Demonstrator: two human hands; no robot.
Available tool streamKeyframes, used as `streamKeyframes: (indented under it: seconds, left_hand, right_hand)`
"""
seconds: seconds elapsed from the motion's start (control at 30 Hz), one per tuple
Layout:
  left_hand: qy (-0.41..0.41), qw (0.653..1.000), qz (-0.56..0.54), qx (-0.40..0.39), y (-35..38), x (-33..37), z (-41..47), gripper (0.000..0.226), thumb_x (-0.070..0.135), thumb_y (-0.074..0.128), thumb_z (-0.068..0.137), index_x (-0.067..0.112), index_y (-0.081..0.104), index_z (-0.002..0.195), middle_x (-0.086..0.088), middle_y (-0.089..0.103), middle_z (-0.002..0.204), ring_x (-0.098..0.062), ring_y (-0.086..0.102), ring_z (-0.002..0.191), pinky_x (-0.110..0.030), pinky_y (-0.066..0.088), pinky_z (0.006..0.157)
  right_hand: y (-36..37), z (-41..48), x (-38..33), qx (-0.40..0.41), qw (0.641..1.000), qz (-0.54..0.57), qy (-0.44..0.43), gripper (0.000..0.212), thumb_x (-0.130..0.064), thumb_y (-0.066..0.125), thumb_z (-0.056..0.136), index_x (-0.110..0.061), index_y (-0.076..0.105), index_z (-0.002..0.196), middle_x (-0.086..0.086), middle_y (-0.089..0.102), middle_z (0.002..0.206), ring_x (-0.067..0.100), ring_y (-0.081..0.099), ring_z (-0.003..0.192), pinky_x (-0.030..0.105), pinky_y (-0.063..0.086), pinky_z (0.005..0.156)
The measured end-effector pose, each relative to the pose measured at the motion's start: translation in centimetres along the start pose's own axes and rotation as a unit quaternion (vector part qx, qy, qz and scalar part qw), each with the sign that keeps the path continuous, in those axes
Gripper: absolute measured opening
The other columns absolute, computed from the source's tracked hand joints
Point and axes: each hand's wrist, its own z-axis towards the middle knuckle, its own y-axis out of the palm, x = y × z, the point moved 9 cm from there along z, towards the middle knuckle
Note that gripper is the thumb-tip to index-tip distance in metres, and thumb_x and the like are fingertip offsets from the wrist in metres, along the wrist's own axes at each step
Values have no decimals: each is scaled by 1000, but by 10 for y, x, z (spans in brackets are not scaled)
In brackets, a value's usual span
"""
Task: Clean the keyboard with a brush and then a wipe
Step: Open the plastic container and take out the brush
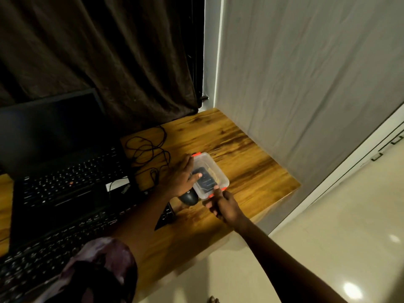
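Wooden desk (240, 154): right edge drops to floor, far right corner meets wall (306, 84); bare wood right of box. Laptop (65, 171) open at left; black keyboard (54, 243) just in front, along near edge. Clear lidded box (215, 171) mid-desk, mouse (188, 198) touching its near-left side, cable (150, 149) looped behind. Left hand (182, 178) flat on lid, fingers spread. Right hand (225, 207) curled at near orange latch (216, 194); pinch unclear.

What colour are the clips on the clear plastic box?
The clips on the box are orange-red; head view shows them best.
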Motion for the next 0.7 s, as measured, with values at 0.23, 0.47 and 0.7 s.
streamKeyframes:
  seconds: [0.23, 0.47, 0.7]
  left_hand:
    - [-14, 999, -16, -38, 2, 2, 7, 82, 55, 40, 101, 13, -1, 159, -6, -6, 166, -29, 7, 152, -41, 12, 120]
    - [-24, 994, -60, -85, 3, 1, 10, 88, 55, 44, 100, 15, -8, 158, -5, -17, 165, -27, -2, 153, -41, 7, 121]
    - [-23, 994, -61, -83, 5, -6, 22, 97, 59, 52, 94, 14, -5, 158, -4, -2, 166, -28, 12, 150, -42, 21, 119]
  right_hand:
    - [-3, 5, 11, -24, 1000, -8, -1, 45, -27, 29, 109, 2, 59, 94, -5, 59, 55, 6, 41, 40, 17, 28, 37]
    - [-45, -6, 2, 129, 979, -156, 2, 37, -53, 64, 88, -19, 55, 101, -11, 62, 84, 4, 59, 73, 22, 46, 67]
    - [-30, -5, -45, 172, 887, -395, -169, 92, -84, 52, 66, -22, 43, 132, 1, 50, 123, 21, 45, 117, 44, 47, 95]
